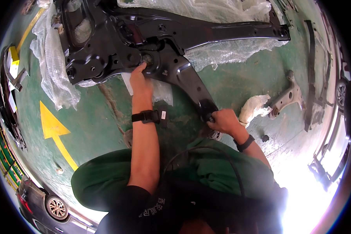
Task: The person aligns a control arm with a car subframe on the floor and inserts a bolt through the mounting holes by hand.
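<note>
A large black pressed-metal car subframe [175,62] lies on bubble wrap in front of me, its two long arms reaching to the right. My left hand [141,80] is at its near edge, closed there. One digit lies on top beside a round hole, while the other fingers are hidden under the rim. Around the end of the nearer arm, my right hand [225,121] is closed, its fingers wrapped over the tip.
Clear bubble wrap [52,70] spreads around the part. On the green floor to the right sit a control arm [288,95], a wrapped piece [254,109] and a long dark metal strip [310,78]. A yellow arrow [52,121] is painted at left; a parked car [46,206] stands behind it.
</note>
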Available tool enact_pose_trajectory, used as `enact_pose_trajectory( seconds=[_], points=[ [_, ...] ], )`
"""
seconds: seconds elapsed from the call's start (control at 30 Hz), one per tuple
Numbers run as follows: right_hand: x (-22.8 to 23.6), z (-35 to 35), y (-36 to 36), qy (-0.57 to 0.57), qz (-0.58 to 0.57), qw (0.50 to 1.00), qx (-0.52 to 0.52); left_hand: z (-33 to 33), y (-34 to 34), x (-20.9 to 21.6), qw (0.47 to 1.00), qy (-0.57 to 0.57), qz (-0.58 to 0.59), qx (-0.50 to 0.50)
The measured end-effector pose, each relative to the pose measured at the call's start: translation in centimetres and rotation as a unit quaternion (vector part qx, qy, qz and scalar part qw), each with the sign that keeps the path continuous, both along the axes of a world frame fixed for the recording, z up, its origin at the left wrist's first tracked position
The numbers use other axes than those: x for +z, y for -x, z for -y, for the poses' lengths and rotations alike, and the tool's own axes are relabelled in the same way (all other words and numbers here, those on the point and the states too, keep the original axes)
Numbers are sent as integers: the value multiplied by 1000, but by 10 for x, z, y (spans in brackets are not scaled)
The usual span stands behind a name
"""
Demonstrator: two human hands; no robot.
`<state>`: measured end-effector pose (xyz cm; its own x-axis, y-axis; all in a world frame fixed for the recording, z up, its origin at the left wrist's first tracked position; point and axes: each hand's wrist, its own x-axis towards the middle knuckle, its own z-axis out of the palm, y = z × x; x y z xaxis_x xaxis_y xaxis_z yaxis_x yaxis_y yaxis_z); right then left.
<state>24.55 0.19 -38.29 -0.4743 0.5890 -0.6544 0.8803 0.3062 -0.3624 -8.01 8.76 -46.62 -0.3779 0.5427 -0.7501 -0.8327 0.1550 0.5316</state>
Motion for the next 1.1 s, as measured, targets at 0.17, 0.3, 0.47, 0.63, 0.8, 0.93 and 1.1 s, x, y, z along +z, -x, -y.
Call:
enact_pose_trajectory(
  seconds=[0.17,0.3,0.47,0.63,0.8,0.93,1.1],
  points=[
    [-1,2,1,-5,-14,1000,-11,3,0,-5,1000,-25,-1,-11],
    [0,3,-3,-7,-25,999,-27,3,-5,-2,1000,-17,-8,-7],
    [2,2,0,-7,-15,999,-29,3,-4,-5,1000,-23,-6,4],
    [2,2,4,-27,-28,999,-12,7,-6,-4,1000,-19,-24,-6],
    [6,10,4,-58,-37,998,13,5,0,-12,999,31,-18,31],
    [11,16,1,-55,-37,997,27,2,-5,1,998,37,1,43],
    [16,32,10,-25,-103,993,44,6,-4,12,995,65,10,80]
  ],
)
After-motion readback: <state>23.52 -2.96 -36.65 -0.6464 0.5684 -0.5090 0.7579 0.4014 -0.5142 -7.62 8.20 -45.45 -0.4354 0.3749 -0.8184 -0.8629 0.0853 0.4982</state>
